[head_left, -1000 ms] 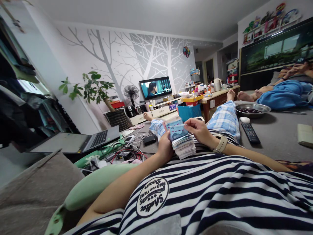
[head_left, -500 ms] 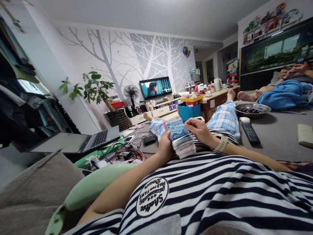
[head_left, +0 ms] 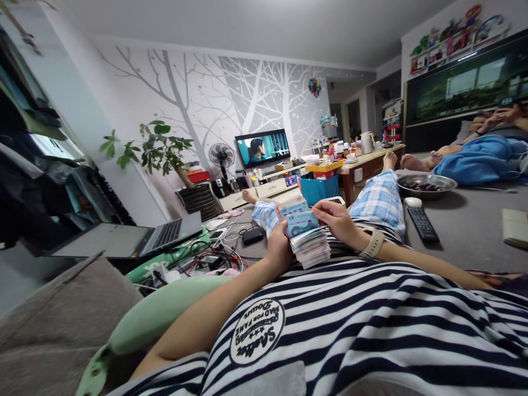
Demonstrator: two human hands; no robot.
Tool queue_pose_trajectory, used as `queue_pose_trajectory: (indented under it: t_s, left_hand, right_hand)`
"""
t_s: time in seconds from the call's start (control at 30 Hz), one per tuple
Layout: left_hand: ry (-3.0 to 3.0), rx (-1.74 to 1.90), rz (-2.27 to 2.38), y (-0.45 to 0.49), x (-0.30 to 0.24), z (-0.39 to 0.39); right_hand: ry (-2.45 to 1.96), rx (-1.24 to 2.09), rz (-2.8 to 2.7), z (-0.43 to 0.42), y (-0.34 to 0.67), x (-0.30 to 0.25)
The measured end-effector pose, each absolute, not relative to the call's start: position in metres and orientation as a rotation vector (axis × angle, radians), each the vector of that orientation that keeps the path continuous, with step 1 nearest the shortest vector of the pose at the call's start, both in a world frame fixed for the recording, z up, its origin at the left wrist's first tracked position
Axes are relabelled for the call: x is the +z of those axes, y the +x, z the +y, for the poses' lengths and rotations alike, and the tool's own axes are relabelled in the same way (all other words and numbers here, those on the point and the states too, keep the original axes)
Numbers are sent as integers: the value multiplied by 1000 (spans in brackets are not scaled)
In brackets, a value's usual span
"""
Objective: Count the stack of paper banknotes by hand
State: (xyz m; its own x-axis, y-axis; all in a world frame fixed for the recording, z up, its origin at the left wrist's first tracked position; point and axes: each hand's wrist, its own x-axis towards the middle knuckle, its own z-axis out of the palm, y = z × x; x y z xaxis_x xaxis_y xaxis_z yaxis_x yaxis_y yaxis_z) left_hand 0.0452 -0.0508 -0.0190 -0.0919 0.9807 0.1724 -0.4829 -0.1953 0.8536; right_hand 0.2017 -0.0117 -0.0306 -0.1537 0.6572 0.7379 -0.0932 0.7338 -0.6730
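Paper slips in a thick bundle [head_left: 310, 247] are resting on the person's lap, just above the navy-and-white striped shirt [head_left: 371, 319], near the middle of the view. The left hand [head_left: 278, 247] is gripping the bundle from its 9 o'clock side, with its fingers clenched around that edge. The right hand [head_left: 340, 220], wearing a beige watch [head_left: 373, 242] at the wrist, is reaching in from 3 o'clock. Its fingers [head_left: 319, 208] are pinching the right edge of the top slip [head_left: 302, 223], a pale blue sheet with red marks, which is tilting up from the slips beneath. At 3 o'clock of the bundle, well apart from it, a black remote [head_left: 421, 223] is lying on grey upholstery [head_left: 466, 231]. A metal bowl [head_left: 427, 184] holding dark fruit is sitting just beyond the remote at 2 o'clock. Farther out at 2 o'clock, another person [head_left: 497, 118] is lying under a blue blanket [head_left: 474, 157]. At 9 o'clock an open laptop [head_left: 136, 239] is standing, with tangled cables [head_left: 214, 256] lying between it and the left hand. A green cushion [head_left: 165, 311] is lying beside the left forearm at 7 o'clock. At 11 o'clock a television [head_left: 262, 147] is showing a picture. A fan [head_left: 221, 155] and a leafy plant [head_left: 152, 146] are standing at 10 o'clock.
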Motion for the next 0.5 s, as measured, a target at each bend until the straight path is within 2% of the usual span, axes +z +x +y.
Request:
queue_pose_trajectory:
  t_s: [0.5]
  left_hand:
    - [798, 1514, 619, 46, -23, -37]
  right_hand:
    - [-446, 797, -1637, -17, 200, -28]
